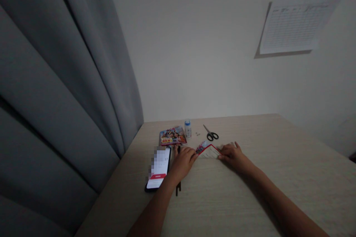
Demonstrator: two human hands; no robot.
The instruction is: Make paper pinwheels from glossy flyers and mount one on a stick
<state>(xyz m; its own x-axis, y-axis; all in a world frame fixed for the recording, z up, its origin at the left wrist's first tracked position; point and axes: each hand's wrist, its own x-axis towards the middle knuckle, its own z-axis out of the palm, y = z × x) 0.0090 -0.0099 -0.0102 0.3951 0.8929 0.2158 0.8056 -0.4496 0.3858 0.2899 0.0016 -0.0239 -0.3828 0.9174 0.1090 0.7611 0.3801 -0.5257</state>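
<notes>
Between my two hands a small sheet of printed paper [210,151] is bent up into a peak, with a red edge, a pale inner face and a coloured picture on its far side. My left hand [184,160] pinches its left end. At the right end, the fingers of my right hand [231,154] are closed on the paper. Beside my left wrist lies a lit phone [158,170], screen up. Dark thin sticks [178,189] lie partly hidden under my left hand; I cannot tell what they are.
Behind my left hand lies a colourful leaflet [172,136]. A small clear bottle with a blue cap [188,129] stands beside it, near tiny scraps [197,133]. Open scissors [211,134] lie farther right. A grey curtain [69,63] hangs left; a printed sheet [292,26] is on the wall.
</notes>
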